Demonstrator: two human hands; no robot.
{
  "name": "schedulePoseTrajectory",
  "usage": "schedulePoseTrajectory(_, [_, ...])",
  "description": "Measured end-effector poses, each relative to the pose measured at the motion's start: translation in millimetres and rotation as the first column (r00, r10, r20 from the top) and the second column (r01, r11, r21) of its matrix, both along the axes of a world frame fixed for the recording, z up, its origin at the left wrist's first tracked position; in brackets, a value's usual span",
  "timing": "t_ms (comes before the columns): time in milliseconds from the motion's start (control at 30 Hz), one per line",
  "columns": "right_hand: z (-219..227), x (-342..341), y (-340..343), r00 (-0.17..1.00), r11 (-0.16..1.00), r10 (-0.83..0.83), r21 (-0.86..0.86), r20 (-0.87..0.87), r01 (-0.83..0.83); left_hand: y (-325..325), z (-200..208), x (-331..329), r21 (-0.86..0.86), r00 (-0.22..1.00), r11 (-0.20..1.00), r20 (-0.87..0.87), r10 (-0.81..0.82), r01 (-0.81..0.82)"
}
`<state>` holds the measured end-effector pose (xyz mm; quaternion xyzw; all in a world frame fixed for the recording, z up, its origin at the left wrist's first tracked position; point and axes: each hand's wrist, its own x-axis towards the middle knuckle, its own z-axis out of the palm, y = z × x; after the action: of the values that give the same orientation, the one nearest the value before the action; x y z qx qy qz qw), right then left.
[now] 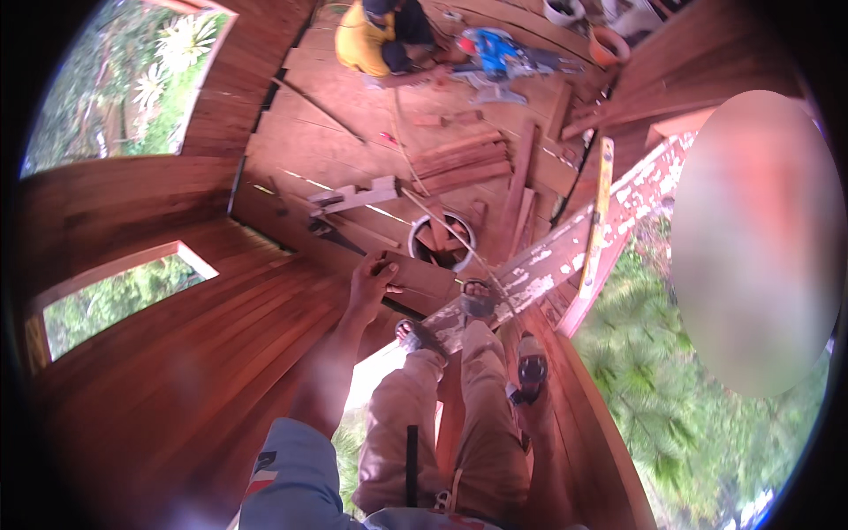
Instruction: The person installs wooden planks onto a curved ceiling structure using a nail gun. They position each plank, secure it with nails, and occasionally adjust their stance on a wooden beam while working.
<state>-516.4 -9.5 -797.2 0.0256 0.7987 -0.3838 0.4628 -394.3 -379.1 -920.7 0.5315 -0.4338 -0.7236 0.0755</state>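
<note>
My left hand [372, 277] reaches forward over the work floor, its fingers loosely bent and apart from the thumb, with nothing visible in it. A brown board [422, 279] lies beyond and below it. Low on the right, my right hand [525, 395] is closed round a dark hand tool [532, 364] with a pale end; its exact kind is unclear. My sandalled feet [478, 300] rest on a weathered plank [539, 269] with flaking white paint. A yellow spirit level [601, 203] lies across that plank, right of my feet.
A white bucket [472, 231] of wood offcuts stands below, beside stacked boards [461, 165]. A thin cord [408, 159] runs across the floor. A person in yellow [364, 42] crouches farther off, near an orange pot [609, 46]. Plank walls with openings flank the left; greenery drops away right.
</note>
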Motion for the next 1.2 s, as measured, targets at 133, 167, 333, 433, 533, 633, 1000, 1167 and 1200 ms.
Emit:
schedulePoseTrajectory(133, [18, -13, -25, 0.942, 0.962, 0.257, -0.041, -0.218, -0.272, -31, 122, 47, -0.074, 0.969, 0.975, -0.147, 0.199, -0.211])
schedulePoseTrajectory(167, [36, -23, -46, 0.933, 0.95, 0.3, -0.024, -0.196, -0.311, -36, 152, 58, -0.116, 0.962, 0.961, -0.144, 0.233, -0.25])
schedulePoseTrajectory(333, [87, -38, -102, 0.823, 0.84, 0.516, -0.048, -0.236, -0.541, -46, 294, 134, -0.554, 0.97, 0.815, 0.05, 0.237, -0.171])
schedulePoseTrajectory(433, [88, -41, -93, 0.882, 0.815, 0.416, -0.34, -0.22, -0.469, -41, 384, 163, -0.724, 0.943, 0.69, 0.239, 0.231, 0.014])
schedulePoseTrajectory(533, [92, -37, -117, 0.85, 0.808, 0.484, -0.267, -0.207, -0.525, -27, 496, 200, -0.78, 0.881, 0.622, 0.338, 0.33, 0.066])
schedulePoseTrajectory(633, [117, -27, -157, 0.834, 0.742, 0.54, -0.405, -0.108, -0.534, 9, 593, 250, -0.856, 0.777, 0.516, 0.348, 0.525, 0.034])
schedulePoseTrajectory(1000, [167, 76, -245, 0.593, 0.488, 0.805, -0.58, 0.01, -0.653, 117, 868, 397, -0.95, 0.206, 0.178, 0.234, 0.95, 0.258])
schedulePoseTrajectory(1167, [180, 141, -259, 0.432, 0.231, 0.895, -0.714, -0.111, -0.661, 128, 947, 471, -0.733, -0.04, 0.323, 0.375, 0.926, 0.599])
schedulePoseTrajectory(1200, [194, 147, -258, 0.394, 0.249, 0.918, -0.707, -0.047, -0.663, 123, 952, 481, -0.747, -0.004, 0.299, 0.369, 0.929, 0.594])
